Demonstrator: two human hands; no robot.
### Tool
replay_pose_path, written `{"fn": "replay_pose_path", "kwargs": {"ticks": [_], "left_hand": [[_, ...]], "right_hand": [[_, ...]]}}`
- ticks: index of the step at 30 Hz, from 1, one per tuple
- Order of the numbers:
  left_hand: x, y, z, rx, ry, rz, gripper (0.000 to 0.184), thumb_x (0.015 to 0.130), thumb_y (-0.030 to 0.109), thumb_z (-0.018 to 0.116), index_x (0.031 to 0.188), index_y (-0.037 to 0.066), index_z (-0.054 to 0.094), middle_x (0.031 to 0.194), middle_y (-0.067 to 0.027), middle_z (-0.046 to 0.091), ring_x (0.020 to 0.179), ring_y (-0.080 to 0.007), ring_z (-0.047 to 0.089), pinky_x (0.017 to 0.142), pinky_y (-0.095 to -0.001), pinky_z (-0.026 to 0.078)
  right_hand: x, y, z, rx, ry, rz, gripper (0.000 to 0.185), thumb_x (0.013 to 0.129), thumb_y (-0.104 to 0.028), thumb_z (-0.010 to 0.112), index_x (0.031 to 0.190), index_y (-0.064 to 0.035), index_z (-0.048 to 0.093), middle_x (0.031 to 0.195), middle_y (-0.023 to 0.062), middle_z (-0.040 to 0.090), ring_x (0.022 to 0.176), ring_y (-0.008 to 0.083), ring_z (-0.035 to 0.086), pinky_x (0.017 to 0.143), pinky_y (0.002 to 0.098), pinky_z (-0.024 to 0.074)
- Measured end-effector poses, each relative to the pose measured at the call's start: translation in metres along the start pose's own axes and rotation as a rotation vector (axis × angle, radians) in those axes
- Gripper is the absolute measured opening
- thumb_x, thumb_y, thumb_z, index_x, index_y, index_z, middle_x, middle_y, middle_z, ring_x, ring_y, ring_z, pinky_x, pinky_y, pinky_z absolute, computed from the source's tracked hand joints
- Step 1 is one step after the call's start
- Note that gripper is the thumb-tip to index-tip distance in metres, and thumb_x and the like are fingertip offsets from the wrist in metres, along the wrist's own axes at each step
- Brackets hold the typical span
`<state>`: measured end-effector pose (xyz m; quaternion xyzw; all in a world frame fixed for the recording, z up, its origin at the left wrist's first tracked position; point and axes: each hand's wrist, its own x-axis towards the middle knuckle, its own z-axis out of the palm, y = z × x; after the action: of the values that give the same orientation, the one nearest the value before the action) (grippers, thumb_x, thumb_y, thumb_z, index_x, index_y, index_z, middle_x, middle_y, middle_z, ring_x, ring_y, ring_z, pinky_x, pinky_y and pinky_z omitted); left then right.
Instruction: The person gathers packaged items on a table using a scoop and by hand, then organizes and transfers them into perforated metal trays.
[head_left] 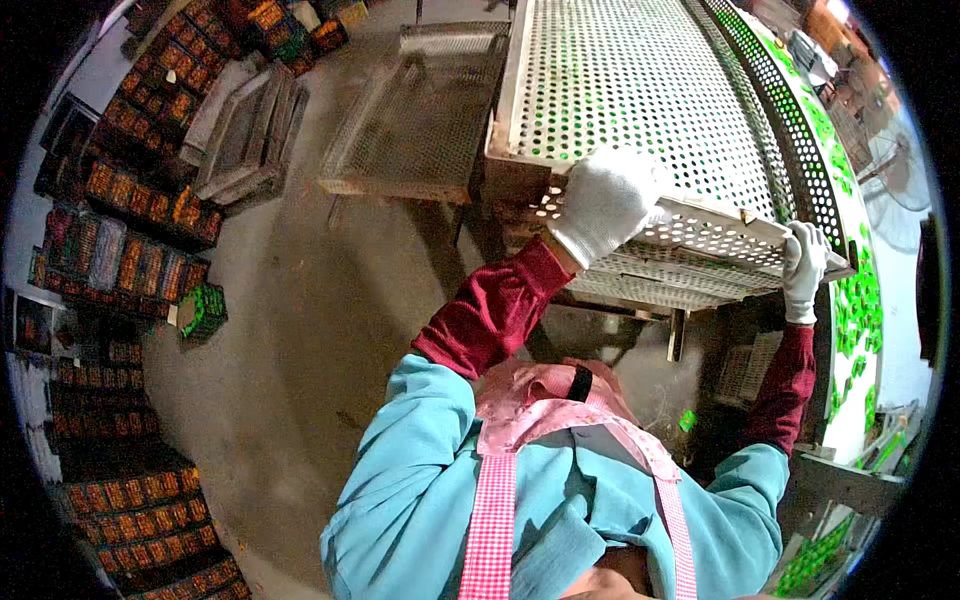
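Note:
A perforated metal tray (pixel 640 95) lies in front of me, its near edge turned down and also full of holes. My left hand (pixel 608 205), in a white glove, is closed on the near edge of the tray, left of its middle. At the near right corner my right hand (pixel 804 268), also gloved in white, is closed on the same tray, fingers over the rim. The undersides of both hands are hidden. Below the tray shows another perforated metal surface (pixel 660 288); I cannot tell whether it is a second tray.
On my right runs a white belt (pixel 850 420) with many green pieces. A mesh-topped table (pixel 420 130) stands to the left, near wooden frames (pixel 255 135). Stacked crates (pixel 150 200) line the left side. A green box (pixel 203 311) sits on the floor. A fan (pixel 893 165) stands at right.

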<state>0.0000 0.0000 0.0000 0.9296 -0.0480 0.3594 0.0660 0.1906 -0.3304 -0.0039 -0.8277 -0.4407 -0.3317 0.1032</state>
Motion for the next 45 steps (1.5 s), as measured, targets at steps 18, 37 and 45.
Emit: {"fn": "replay_pose_path", "kwargs": {"ticks": [18, 37, 45], "left_hand": [[-0.002, -0.024, 0.018, 0.032, 0.269, 0.148, 0.043, 0.080, 0.057, 0.062, 0.066, 0.016, 0.065, 0.053, 0.0021, 0.052, 0.048, -0.0097, 0.047, 0.047, -0.0292, 0.041], [-0.004, -0.006, 0.025, -0.027, 0.143, 0.012, 0.038, 0.082, 0.051, 0.058, 0.078, 0.013, 0.058, 0.068, -0.0017, 0.050, 0.064, -0.0175, 0.051, 0.060, -0.0337, 0.038], [-0.008, -0.008, 0.015, -0.013, -0.001, 0.072, 0.029, 0.080, 0.038, 0.067, 0.097, 0.016, 0.062, 0.082, -0.0029, 0.055, 0.077, -0.0206, 0.053, 0.069, -0.0381, 0.040]], "right_hand": [[-0.001, -0.031, 0.034, -0.017, 0.234, 0.205, 0.034, 0.100, -0.024, 0.035, 0.090, -0.0035, 0.061, 0.085, 0.0115, 0.063, 0.081, 0.0302, 0.057, 0.080, 0.0393, 0.0422], [0.003, -0.021, 0.053, -0.233, 0.458, 0.209, 0.018, 0.088, -0.012, 0.048, 0.081, -0.0072, 0.063, 0.080, 0.0081, 0.064, 0.079, 0.0222, 0.061, 0.074, 0.0372, 0.0472], [-0.024, -0.050, 0.061, -0.173, 0.529, 0.322, 0.032, 0.089, -0.006, 0.052, 0.121, -0.0072, 0.055, 0.125, 0.0123, 0.055, 0.118, 0.0283, 0.051, 0.108, 0.0420, 0.0342]]}}
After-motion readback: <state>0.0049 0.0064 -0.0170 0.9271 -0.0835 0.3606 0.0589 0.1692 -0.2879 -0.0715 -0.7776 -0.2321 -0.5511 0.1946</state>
